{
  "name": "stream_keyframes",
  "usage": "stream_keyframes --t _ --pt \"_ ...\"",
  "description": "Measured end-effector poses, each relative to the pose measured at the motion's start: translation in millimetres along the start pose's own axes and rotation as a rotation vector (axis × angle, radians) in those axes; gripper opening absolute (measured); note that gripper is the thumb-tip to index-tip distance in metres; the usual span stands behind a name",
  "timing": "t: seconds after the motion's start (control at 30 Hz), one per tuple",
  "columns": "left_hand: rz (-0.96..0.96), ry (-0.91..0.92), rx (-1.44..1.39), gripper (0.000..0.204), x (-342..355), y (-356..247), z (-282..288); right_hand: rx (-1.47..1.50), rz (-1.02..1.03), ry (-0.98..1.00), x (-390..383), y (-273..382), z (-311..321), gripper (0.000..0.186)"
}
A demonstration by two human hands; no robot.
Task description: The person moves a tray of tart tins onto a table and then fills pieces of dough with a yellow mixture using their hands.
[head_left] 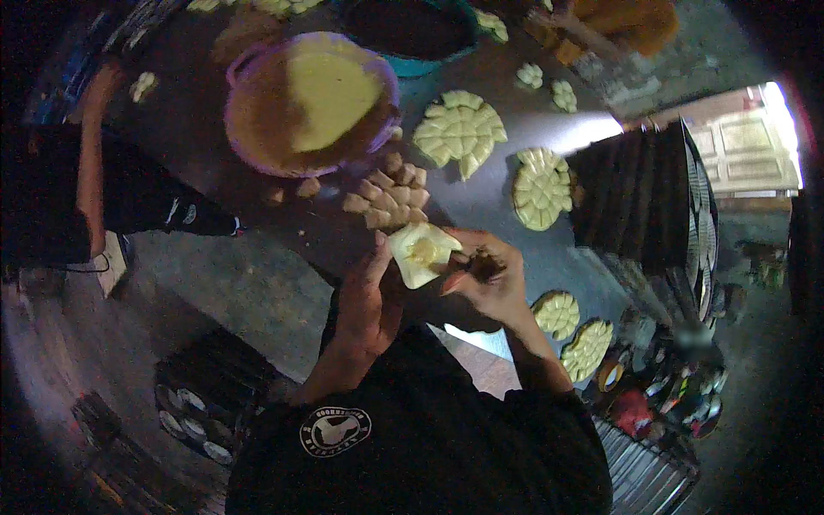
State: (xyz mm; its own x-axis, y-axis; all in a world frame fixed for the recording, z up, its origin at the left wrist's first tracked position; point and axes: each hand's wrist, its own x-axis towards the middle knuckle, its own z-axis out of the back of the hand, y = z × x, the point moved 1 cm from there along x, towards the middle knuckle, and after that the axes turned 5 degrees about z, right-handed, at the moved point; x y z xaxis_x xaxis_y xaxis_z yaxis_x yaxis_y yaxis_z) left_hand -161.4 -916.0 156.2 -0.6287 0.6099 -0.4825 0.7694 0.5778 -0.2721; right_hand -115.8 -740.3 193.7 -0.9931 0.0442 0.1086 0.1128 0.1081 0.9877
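My left hand (372,305) holds a pale, flattened piece of dough (417,242) with a small lump at its middle. My right hand (493,283) grips the same piece at its right side; whether a dark patch among those fingers is something held or shadow, I cannot tell. Just beyond the piece lie several tan dough chunks (382,193) on the dark table (318,223). Pale rounds of clustered dough (457,129) lie to the right and ahead, others (554,313) beside my right forearm.
A purple-rimmed basin (335,94) of yellow dough and a teal basin (416,64) stand at the back. Another person's arm (93,172) is at the left, someone in orange (618,30) at the back right. Dark stacked trays (635,197) stand at the right, near a pale door (738,146).
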Motion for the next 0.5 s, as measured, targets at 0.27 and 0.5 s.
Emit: stream_keyframes --t 0.27,0.5 --pt "-0.449 0.293 0.525 0.036 -35.0 103.6 -13.2 -0.424 0.220 -0.262 -114.7 18.8 24.9 0.019" --pt "-0.323 -0.044 0.663 0.020 -62.5 149.7 -24.0 -0.966 0.554 -0.041 -183.0 57.4 26.7 0.020"
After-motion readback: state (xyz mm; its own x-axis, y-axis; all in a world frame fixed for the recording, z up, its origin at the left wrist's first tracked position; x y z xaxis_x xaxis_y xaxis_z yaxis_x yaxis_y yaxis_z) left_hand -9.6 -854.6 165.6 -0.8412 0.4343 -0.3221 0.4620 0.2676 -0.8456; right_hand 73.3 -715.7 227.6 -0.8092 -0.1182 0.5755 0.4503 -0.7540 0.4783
